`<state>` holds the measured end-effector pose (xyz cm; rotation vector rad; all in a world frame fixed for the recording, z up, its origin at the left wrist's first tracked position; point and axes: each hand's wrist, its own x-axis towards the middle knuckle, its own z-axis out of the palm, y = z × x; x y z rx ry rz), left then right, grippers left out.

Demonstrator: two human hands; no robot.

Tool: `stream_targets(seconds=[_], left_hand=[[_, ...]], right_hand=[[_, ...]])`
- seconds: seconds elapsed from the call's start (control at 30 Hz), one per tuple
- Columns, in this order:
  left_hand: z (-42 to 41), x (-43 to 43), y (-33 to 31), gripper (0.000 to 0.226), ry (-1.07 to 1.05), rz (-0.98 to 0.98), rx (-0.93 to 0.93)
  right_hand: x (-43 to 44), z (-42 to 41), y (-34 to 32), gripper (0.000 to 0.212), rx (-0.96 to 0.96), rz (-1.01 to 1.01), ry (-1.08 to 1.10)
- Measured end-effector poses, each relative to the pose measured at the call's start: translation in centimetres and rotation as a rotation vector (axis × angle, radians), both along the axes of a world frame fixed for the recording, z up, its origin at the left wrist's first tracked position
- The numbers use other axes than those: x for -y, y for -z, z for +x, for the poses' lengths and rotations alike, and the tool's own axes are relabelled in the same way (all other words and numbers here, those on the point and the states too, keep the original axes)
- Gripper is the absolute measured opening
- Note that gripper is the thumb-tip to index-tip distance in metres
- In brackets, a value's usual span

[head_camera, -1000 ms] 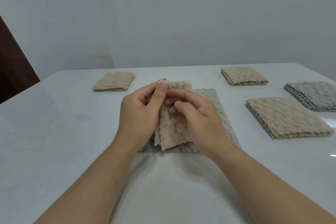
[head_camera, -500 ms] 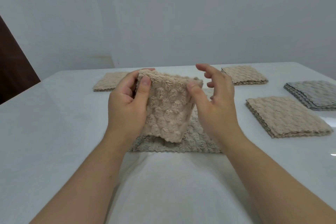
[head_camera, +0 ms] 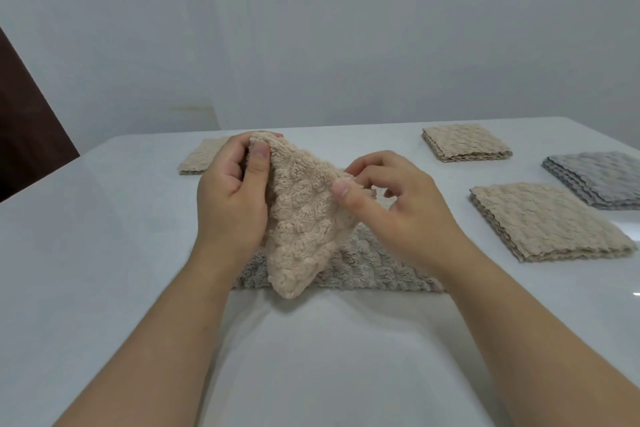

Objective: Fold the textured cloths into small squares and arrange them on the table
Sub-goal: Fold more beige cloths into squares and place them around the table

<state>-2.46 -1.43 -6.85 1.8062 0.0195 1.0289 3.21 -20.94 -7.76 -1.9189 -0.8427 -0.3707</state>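
Aloft, left hand [head_camera: 231,199] and right hand [head_camera: 401,210] pinch beige cloth [head_camera: 304,218] edges.

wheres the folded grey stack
In the head view, the folded grey stack lies on the table at the far right, just behind the near beige stack.

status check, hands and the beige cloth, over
Left hand and right hand both pinch beige cloth, held up. Grey cloth lies flat beneath it. Nothing in the way.

Fluffy, bumpy beige cloth [head_camera: 301,218] hangs over a smooth, glossy white table [head_camera: 104,253].
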Motion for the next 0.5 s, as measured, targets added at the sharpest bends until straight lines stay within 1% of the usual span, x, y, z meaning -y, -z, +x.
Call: stream_targets(seconds=[0.1, 0.17, 0.27, 0.33, 0.37, 0.43, 0.5], left_hand=[[0.0, -0.1, 0.1, 0.019, -0.042, 0.089, -0.004], [0.1, -0.1, 0.3, 0.019, -0.088, 0.16, -0.014], [0.3, -0.3, 0.6, 0.018, -0.148, 0.253, -0.028], [0.4, -0.4, 0.9, 0.021, -0.178, 0.272, -0.043], [0.4, -0.3, 1.0, 0.022, -0.19, 0.268, -0.049], [0.4, 0.1, 1.1, 0.022, -0.199, 0.259, -0.054], [0.4, 0.8, 1.1, 0.019, -0.173, 0.245, -0.063]], right_hand=[[0.1, -0.2, 0.0, 0.033, 0.086, -0.073, -0.077], [0.1, -0.4, -0.1, 0.024, 0.08, -0.119, -0.13], [0.2, -0.7, -0.3, 0.04, 0.014, -0.188, -0.179], [0.4, -0.7, -0.3, 0.038, -0.015, -0.175, -0.129], [0.5, -0.8, -0.3, 0.036, -0.003, -0.143, -0.072], [0.5, -0.6, -0.2, 0.04, 0.058, -0.069, 0.065], [0.6, -0.4, -0.2, 0.038, 0.081, 0.011, 0.145]])
